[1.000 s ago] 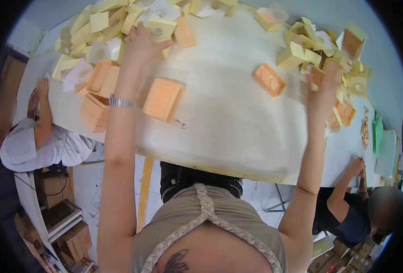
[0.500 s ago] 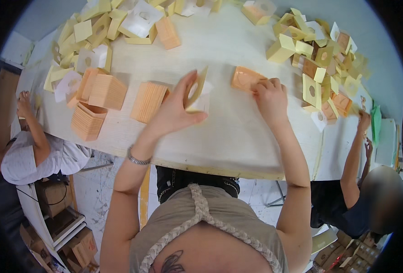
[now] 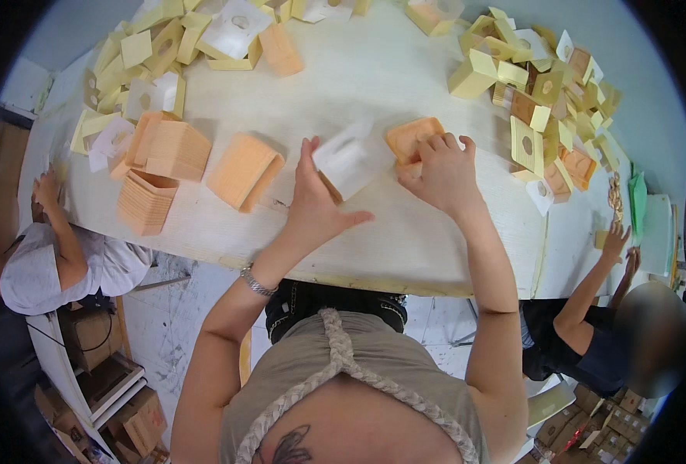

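My left hand [image 3: 319, 197] is spread, thumb well apart from the fingers. Just beyond its palm is a small folded card box [image 3: 350, 161], white face up and smeared by motion; whether the hand touches it I cannot tell. My right hand [image 3: 442, 172] has its fingers bent over the near right edge of a shallow orange tray [image 3: 412, 138], gripping it on the table. Left of my left hand lies an orange wood-grain card sleeve [image 3: 244, 172], its open end facing right.
More orange sleeves [image 3: 148, 203] stand at the left. Heaps of yellow card boxes lie at the far left [image 3: 161, 48] and on the right [image 3: 527, 143], some on the right with orange trays. Co-workers' hands work at the left [image 3: 46, 188] and right [image 3: 615, 243] table edges.
My left hand has opened wider, and the card box has tipped over to the right, white face up. My right hand has shifted left and down along the tray, fingers more bent.
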### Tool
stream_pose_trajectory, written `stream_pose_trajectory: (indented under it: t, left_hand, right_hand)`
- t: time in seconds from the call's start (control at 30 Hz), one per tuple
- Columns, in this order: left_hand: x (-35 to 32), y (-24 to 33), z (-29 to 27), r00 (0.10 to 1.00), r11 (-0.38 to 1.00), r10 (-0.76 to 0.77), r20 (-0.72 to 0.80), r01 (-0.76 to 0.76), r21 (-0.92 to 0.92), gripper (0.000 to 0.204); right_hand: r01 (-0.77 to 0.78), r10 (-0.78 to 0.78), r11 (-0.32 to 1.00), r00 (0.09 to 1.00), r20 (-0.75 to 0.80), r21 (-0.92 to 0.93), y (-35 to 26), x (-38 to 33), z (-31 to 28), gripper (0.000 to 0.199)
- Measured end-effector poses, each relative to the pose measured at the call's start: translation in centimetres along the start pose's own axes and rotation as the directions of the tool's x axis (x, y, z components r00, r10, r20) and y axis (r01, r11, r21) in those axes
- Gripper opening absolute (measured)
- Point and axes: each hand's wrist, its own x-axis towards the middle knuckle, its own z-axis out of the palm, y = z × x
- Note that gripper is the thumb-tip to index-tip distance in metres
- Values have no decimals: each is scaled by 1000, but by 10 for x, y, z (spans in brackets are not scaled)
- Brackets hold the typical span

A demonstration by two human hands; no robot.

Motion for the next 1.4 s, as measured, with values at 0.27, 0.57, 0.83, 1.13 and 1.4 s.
stream_pose_trajectory:
  t: [0.27, 0.57, 0.83, 1.13, 1.4]
  left_hand:
    - [18, -6, -18, 924, 947, -280, 259, 223, 229, 119]
    - [84, 12, -4, 908, 917, 288, 305, -353, 183, 88]
    - [35, 11, 2, 882, 554, 245, 403, -469, 688, 44]
    - [19, 25, 21, 975, 798, 69, 212, -181, 574, 66]
    - [31, 20, -8, 939, 824, 343, -40, -280, 492, 78]
  right_hand:
    - [65, -132, 942, 974, 185, 331, 48, -25, -21, 32]
    - [46, -31, 997, 975, -220, 63, 26, -37, 24, 9]
    - [136, -78, 974, 952, -298, 182, 42, -60, 34, 15]
    - [321, -268, 930, 926, -267, 179, 62, -34, 5, 16]
    - [361, -284, 882, 920, -270, 302, 92, -27, 26, 21]
